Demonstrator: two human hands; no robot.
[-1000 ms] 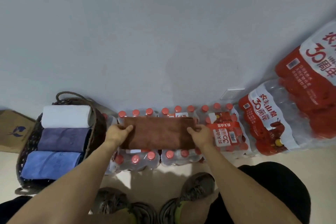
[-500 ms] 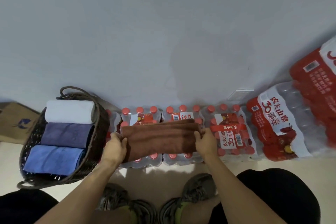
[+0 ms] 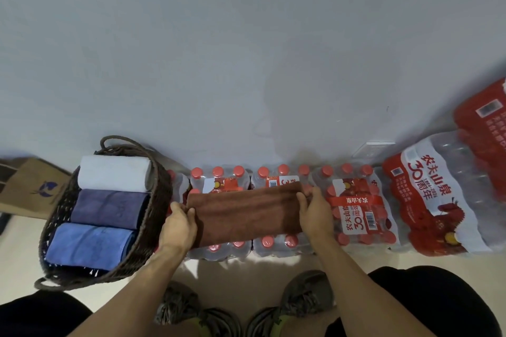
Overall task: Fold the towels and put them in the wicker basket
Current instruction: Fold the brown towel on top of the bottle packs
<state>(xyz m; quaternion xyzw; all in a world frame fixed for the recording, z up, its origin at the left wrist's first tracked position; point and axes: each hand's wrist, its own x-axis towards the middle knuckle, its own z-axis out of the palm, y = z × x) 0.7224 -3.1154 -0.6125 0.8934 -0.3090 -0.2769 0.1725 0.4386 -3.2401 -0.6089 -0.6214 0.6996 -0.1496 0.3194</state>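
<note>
I see the brown towel lying folded, long axis left to right, across the bottle packs. My left hand and right hand each pinch one short end.

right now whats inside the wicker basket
The wicker basket holds three folded towels in a row: a white towel, a purple towel and a blue towel. Anything beneath them is covered.

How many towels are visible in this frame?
4: white towel, purple towel and blue towel in the wicker basket; brown towel on the bottle packs. Others may be hidden.
</note>
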